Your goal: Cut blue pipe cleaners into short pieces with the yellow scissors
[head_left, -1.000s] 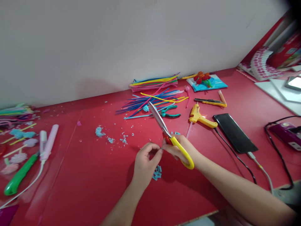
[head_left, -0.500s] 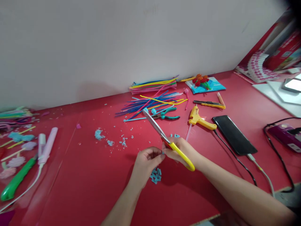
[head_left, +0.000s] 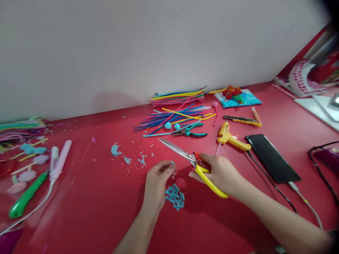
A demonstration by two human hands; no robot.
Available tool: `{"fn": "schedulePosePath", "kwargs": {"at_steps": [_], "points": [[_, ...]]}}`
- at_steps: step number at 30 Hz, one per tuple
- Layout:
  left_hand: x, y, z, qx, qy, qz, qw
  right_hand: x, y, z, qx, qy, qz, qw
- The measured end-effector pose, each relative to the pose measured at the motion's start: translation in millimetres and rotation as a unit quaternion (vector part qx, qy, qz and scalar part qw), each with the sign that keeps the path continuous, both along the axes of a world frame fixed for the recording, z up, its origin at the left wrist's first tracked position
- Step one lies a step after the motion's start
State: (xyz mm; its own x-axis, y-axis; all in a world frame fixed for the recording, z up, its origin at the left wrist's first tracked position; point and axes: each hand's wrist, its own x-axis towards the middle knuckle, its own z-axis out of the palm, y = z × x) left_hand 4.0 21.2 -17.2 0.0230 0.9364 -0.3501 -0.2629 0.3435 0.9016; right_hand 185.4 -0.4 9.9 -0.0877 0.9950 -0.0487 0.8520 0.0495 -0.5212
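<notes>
My right hand (head_left: 222, 173) is closed on the handles of a pair of scissors (head_left: 176, 150) with yellow grips. Their blades look closed, pointing to the upper left above the table. Pinched between the thumb and fingers of my left hand (head_left: 157, 181) is a small light-blue pipe cleaner piece (head_left: 173, 163), mostly hidden, only its tip showing. Just right of my left wrist lies a heap of short light-blue cut pieces (head_left: 175, 197) on the red table (head_left: 100, 211). Blue fluff (head_left: 115, 150) and small clippings are scattered beyond my left hand.
Behind the scissors lie loose pipe cleaners (head_left: 169, 118), two blue fuzzy balls (head_left: 167, 125) and teal-handled pliers (head_left: 192, 133). To the right are a yellow glue gun (head_left: 230, 137) and a phone (head_left: 272, 158) with cables. A green-handled tool (head_left: 29, 195) and a pink corded tool (head_left: 60, 160) lie left.
My hands have moved apart. The right hand has shifted right and lowered the scissors, whose blades have swung flatter. My left hand has moved slightly left, uncovering more of the blue heap.
</notes>
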Motion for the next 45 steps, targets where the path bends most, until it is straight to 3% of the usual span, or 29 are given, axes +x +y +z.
{"fn": "schedulePosePath", "kwargs": {"at_steps": [5,11,24,45], "points": [[-2,2,-1.1,0.004,-0.042,0.032,0.999,3,-16,-16.0,0.001,-0.111,0.037,0.993],[-3,1,2.3,0.012,-0.071,0.050,0.996,1,-27,-32.6,0.008,-0.157,0.059,0.986],[-6,-1,1.7,0.022,-0.081,0.032,0.996,4,-27,-39.6,0.006,-0.152,0.074,0.986],[-8,1,4.0,0.023,-0.072,0.023,0.997,4,-25,-34.5,-0.002,-0.136,0.076,0.988]]}}
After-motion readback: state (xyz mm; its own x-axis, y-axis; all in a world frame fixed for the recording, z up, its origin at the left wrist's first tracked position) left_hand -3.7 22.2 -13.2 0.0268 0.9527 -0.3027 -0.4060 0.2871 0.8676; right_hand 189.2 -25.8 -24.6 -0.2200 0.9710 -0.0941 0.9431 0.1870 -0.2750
